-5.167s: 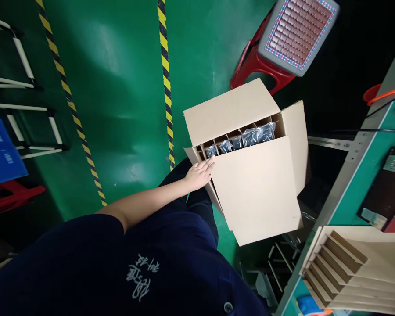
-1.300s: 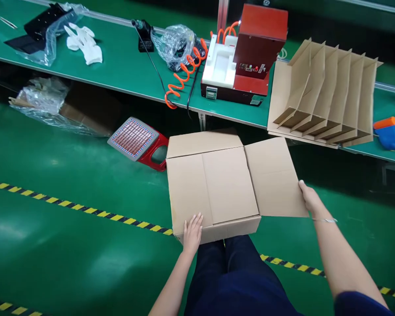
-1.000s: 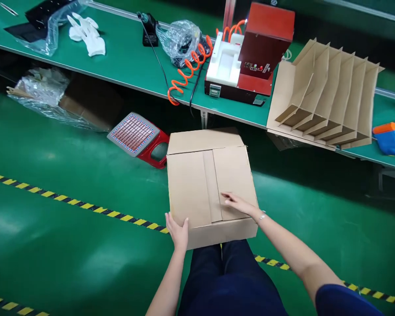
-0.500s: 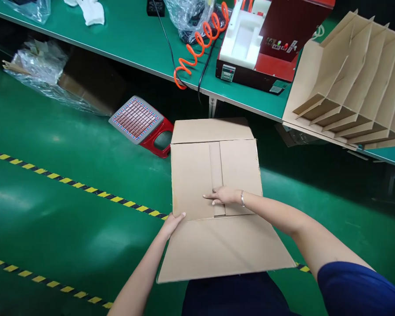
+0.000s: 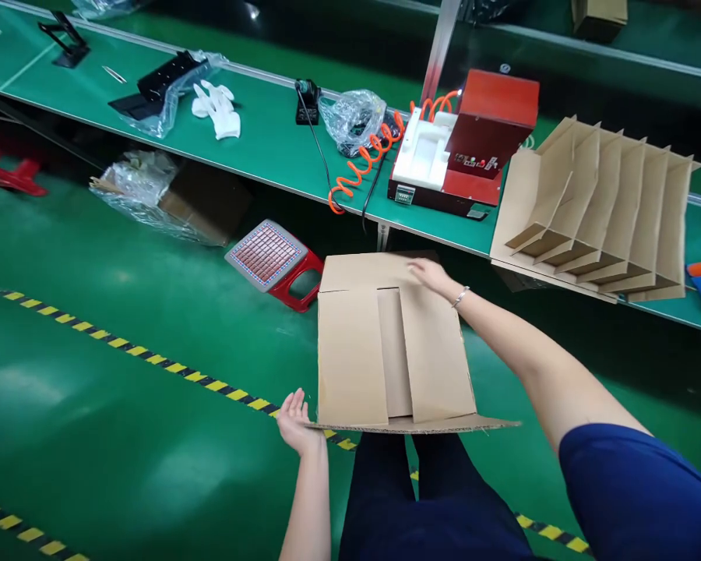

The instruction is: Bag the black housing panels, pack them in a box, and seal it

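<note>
A brown cardboard box (image 5: 354, 351) stands in front of my legs, its two side flaps folded inward with a gap between them. The near flap (image 5: 414, 425) sticks out toward me, seen almost edge-on. My left hand (image 5: 295, 421) is at that flap's left corner, palm against the edge and fingers loosely stretched upward. At the top, the far flap (image 5: 362, 271) is raised, and my right hand (image 5: 431, 276) touches its right part with fingers extended. Neither hand wraps around the cardboard.
A red stool (image 5: 272, 261) with a patterned top stands left of the box. On the green bench (image 5: 269, 167) are a red machine (image 5: 484, 140), cardboard dividers (image 5: 607, 210), an orange coiled hose (image 5: 356, 175) and white gloves (image 5: 217, 109). A plastic-covered carton (image 5: 192, 202) lies below.
My right hand has moved from the side flaps up to the far flap. The near flap has tilted up, with my left hand now at its corner. The view takes in more of the bench.
</note>
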Available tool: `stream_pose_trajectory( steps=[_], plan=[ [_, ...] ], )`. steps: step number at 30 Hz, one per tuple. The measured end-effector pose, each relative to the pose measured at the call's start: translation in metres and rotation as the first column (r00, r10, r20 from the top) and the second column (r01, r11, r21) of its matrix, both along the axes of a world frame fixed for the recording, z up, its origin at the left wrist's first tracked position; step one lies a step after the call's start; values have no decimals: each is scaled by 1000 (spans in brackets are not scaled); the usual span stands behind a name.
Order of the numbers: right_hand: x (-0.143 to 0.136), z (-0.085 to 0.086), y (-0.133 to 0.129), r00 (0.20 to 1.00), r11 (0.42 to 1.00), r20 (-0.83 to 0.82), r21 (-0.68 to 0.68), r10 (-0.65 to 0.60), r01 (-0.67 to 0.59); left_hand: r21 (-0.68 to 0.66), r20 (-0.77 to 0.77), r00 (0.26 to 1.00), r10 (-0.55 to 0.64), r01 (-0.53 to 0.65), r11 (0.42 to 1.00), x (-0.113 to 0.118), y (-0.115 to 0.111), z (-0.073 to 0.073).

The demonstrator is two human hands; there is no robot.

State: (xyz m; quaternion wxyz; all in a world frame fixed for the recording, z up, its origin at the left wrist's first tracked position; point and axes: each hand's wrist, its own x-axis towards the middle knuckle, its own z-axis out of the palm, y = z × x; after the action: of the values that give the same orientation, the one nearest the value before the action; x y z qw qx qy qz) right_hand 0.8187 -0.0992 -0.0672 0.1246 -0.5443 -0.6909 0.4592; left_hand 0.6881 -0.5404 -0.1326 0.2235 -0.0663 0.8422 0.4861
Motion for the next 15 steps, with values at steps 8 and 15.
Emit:
stream_pose_trajectory(
  steps=[8, 15],
  plan=[
    [46, -58, 61, 948, 943, -28, -119, -317, 312, -306, -97, 969, -226, 187, 934, -6, 70, -27],
    [77, -86, 58, 926, 923, -263, -346, -270, 171, -553, 86, 949, -304, 299, 778, -2, 75, -32]
  ],
)
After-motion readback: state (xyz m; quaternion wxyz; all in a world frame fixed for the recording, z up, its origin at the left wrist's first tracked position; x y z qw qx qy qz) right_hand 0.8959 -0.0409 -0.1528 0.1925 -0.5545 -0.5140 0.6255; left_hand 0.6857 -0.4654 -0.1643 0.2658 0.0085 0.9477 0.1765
